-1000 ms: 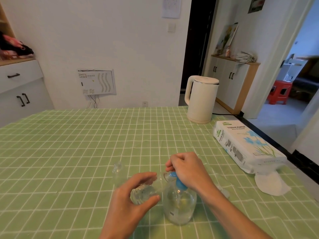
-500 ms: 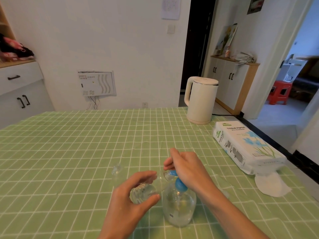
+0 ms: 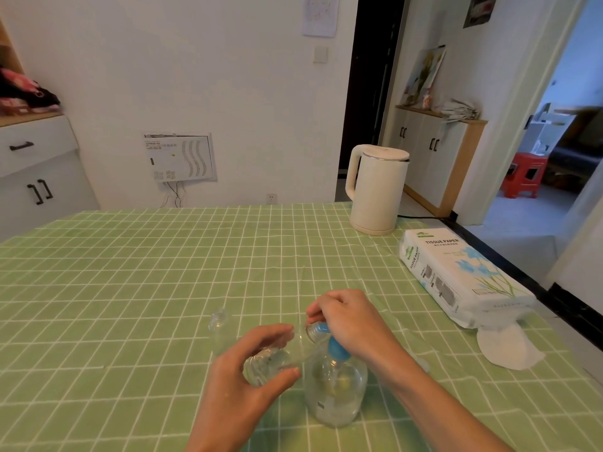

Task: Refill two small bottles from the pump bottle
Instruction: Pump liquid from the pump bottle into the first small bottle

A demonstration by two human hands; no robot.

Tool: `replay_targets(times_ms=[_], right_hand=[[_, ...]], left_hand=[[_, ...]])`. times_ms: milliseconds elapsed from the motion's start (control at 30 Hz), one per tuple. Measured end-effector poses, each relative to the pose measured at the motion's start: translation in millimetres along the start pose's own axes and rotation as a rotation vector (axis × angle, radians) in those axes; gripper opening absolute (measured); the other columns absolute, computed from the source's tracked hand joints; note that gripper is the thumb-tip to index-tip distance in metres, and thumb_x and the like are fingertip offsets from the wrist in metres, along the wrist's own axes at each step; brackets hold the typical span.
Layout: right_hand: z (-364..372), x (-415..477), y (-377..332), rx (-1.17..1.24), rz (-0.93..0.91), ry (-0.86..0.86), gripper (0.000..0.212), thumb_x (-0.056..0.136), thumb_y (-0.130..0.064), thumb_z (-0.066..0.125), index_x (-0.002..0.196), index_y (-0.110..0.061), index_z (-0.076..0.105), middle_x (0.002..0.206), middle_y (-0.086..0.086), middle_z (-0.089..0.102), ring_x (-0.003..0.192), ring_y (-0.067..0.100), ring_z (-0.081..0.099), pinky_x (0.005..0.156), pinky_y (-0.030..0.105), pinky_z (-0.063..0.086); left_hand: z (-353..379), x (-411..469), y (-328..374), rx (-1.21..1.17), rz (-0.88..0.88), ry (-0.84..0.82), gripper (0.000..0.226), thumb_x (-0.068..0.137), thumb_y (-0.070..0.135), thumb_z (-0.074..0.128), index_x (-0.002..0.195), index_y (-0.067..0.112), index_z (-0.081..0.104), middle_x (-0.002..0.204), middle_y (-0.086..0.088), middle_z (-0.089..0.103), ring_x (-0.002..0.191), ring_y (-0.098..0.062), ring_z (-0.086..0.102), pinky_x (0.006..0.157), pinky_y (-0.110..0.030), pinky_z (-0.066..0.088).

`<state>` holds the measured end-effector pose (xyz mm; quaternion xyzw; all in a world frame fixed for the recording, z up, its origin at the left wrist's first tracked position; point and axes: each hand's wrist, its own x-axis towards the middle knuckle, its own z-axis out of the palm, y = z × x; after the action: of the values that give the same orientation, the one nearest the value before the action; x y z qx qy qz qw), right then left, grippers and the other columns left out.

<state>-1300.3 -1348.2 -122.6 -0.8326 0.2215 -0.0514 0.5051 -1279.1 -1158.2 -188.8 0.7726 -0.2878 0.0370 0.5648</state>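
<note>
Held bottle: small and clear, in the left hand, which grips its lower body with the thumb beneath and the fingers curled over the top. Its long axis is tipped far over, almost flat, with the base toward the person and the mouth pointing away and to the right. The mouth sits right at the blue spout; whether they touch cannot be told

Pump bottle: clear and round-bodied, upright on the table, just right of the held bottle. Its fill level is hard to read

Pump head: blue, largely covered by the right hand, whose fingers are curled down over it. The wrist is raised and the forearm enters from the lower right

Spare bottle: small, clear and upright, just beyond and left of the left hand, clear of it. Whether it is capped cannot be told

Governing relation: spout to mouth. The right hand is the nearer to the pump and the left the nearer to both small bottles. A press would likely need to go straight down while the left hand keeps the mouth at the spout; any drift risks liquid on the cloth

Also present: kettle and tissue pack, well apart at far right
</note>
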Motion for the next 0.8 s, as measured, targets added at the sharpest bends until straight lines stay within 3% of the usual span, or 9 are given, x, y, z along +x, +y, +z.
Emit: replay_targets(times_ms=[233,467,800], right_hand=[[-3.4,-1.6,-1.4,0.044,-0.003,0.014,0.036,0.1,-0.034,0.053,0.081,-0.023,0.081,0.083,-0.016,0.081,0.089,0.002,0.075,0.097,0.035,0.059],[4.3,1.1,2.5,-0.018,-0.025,0.0,0.036,0.101,-0.017,0.051,0.083,-0.022,0.082,0.086,-0.01,0.081,0.093,0.006,0.075,0.098,0.038,0.058],[2.8,-1.5,3.2,-0.003,-0.016,0.019,0.032,0.1,-0.021,0.053,0.084,-0.023,0.081,0.086,-0.01,0.081,0.094,0.009,0.075,0.098,0.042,0.059]], left_hand=[[-2.4,0.6,2.4,-0.005,-0.002,0.014,0.056,0.071,0.004,0.094,0.116,0.033,0.076,0.108,0.023,0.08,0.108,0.003,0.073,0.093,-0.003,0.048],[-2.1,1.8,0.2,0.017,-0.004,0.0,0.056,0.07,0.002,0.094,0.114,0.032,0.077,0.108,0.021,0.08,0.109,0.002,0.072,0.093,-0.004,0.048],[-0.1,-0.6,-2.8,0.014,0.002,-0.001,0.056,0.071,0.003,0.094,0.116,0.029,0.076,0.11,0.021,0.08,0.109,-0.001,0.073,0.094,-0.006,0.049]])
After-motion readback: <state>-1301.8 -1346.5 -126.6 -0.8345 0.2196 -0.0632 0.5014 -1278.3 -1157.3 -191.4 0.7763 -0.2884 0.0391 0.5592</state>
